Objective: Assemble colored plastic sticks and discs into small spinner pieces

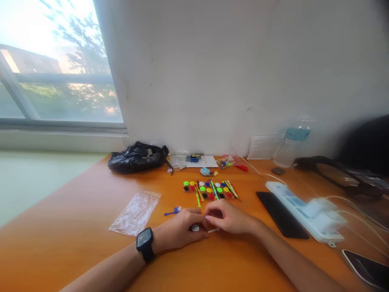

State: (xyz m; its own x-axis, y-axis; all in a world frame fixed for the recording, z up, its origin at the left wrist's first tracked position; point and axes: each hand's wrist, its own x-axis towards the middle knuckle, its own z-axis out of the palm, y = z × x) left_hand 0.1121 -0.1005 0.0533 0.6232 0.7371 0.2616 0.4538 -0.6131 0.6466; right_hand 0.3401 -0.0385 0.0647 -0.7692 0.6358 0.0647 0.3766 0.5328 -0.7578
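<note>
My left hand [179,229], a black watch on its wrist, rests on the orange table [75,219] with its fingers curled round a small white wheel-like piece [195,228]. Touching it from the right, my right hand [227,218] pinches a thin white stick [213,230] that points at that piece. Just beyond the hands lie several coloured round pieces and coloured sticks [209,190]. A small blue piece on a stick [172,211] lies left of my left hand's fingers.
A clear plastic bag [135,213] lies at left, a black plastic bag [136,157] by the wall. On the right are a black phone [281,219], a white power strip with plugs [306,211], a water bottle [291,148] and another phone [366,269].
</note>
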